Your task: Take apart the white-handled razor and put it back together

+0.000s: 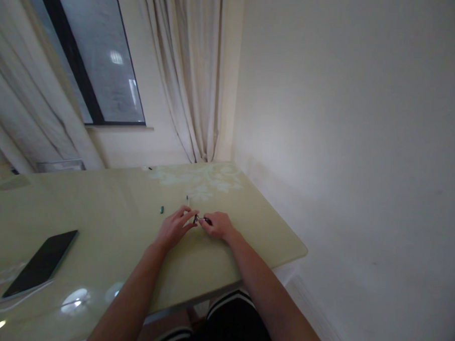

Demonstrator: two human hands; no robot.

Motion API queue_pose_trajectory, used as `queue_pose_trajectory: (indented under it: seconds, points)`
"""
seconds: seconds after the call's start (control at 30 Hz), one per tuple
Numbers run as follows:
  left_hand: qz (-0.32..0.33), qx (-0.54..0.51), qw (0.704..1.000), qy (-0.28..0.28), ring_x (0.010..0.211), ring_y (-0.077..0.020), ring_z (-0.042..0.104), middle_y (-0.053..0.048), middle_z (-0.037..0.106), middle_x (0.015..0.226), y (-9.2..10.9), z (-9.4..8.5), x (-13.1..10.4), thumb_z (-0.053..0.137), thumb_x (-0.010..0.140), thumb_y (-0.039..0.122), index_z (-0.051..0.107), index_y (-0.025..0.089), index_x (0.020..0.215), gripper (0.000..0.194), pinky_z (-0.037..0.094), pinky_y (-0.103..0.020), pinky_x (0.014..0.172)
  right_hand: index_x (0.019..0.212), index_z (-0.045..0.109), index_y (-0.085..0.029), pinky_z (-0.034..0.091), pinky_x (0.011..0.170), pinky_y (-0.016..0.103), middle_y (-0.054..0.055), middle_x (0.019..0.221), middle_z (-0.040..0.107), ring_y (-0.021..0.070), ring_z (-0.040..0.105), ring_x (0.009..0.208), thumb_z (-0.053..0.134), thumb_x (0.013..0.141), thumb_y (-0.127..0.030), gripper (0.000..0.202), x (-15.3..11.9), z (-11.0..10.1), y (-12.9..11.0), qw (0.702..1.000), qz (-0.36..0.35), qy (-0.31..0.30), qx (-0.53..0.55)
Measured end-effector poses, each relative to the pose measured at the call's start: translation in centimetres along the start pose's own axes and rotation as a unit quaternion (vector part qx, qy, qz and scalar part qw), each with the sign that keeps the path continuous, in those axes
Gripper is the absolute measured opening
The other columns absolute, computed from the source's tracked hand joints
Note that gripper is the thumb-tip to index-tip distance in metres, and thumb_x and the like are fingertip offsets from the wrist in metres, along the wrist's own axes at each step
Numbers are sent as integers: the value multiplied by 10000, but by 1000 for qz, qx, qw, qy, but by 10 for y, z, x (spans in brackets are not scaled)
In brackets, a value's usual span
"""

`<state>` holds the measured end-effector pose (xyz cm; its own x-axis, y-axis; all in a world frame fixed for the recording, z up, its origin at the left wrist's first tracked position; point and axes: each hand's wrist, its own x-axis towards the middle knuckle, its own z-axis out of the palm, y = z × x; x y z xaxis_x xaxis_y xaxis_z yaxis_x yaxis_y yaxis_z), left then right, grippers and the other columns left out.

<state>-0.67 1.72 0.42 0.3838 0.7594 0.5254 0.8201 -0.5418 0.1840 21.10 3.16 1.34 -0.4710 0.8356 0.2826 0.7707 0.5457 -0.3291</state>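
Over the right part of the table, my left hand [175, 227] pinches a small dark piece [195, 219] between thumb and fingers. Facing it, my right hand [218, 225] is closed around the dark handle of a thin tool [208, 221] that looks like a small screwdriver. Its slim metallic shaft points left and meets the small piece. The fingers partly cover both things, so their details are too small to make out. A small dark green block [162, 209] lies left of my left hand. Just beyond that hand is a thin whitish item with a dark tip [187, 198].
A black tablet [42, 263] with a pale cable [22, 298] lies on the glossy table [109, 205] at the left. Near the far edge sits a tiny dark bit [150, 168]. A wall [345, 145] borders the right side; curtains [186, 68] hang behind.
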Motion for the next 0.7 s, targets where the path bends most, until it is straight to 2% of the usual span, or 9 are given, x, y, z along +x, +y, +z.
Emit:
queue_pose_trajectory:
  seconds: [0.17,0.33,0.5,0.7]
  points:
    - [-17,-33,999,9,878,-176,689,-71,658,1193,0,4,-1,659,940,359,678,321,1308,370,544,-274,811,741,705,-222,194,574,289,15,623,604,152,475,608,540,982,-525,421,2,7,7,996,-7,38,86]
    - [-57,-68,996,23,872,-170,682,-59,649,1196,1,8,-1,678,920,357,699,322,1271,353,553,-275,801,725,705,-216,197,575,279,4,634,603,146,448,610,518,990,-501,432,3,7,9,995,-5,18,100]
    - [-65,-99,992,35,817,-154,643,-63,629,1184,4,9,0,659,933,376,690,294,1278,357,540,-288,800,722,704,-209,199,576,277,-1,633,600,141,438,600,495,1000,-493,449,3,3,7,995,-2,10,100]
    - [-86,-176,979,55,631,-100,513,-49,597,1109,8,12,2,634,938,445,691,256,1264,381,499,-259,663,734,709,-216,211,575,269,-3,626,598,142,440,601,502,990,-489,428,2,1,6,994,1,28,101]
